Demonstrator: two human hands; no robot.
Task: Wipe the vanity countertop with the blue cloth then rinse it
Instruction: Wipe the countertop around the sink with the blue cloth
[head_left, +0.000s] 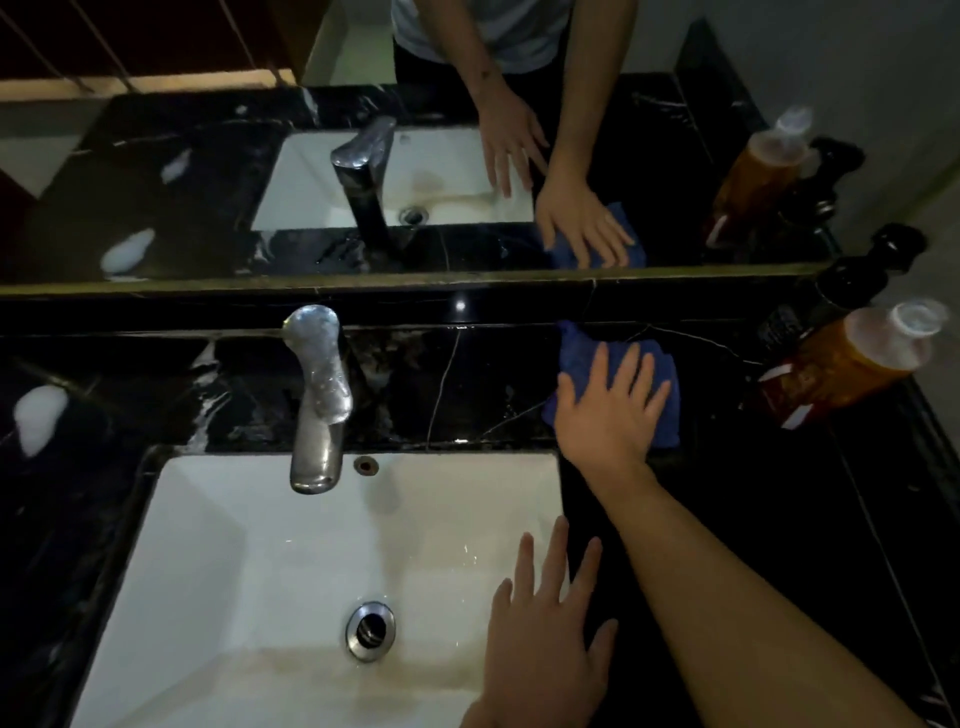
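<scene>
Our right hand (610, 415) and left hand (545, 639) are both bare, with no gloves, rings or watch that we can see. Our right forearm (753, 587) is bare too, with no sleeve reaching it in view. In the mirror (156, 156) we see our reflection from the chest down: a light, pale grey short-sleeved top over dark trousers or a dark skirt. A small dark mark shows on the reflected forearm.
</scene>
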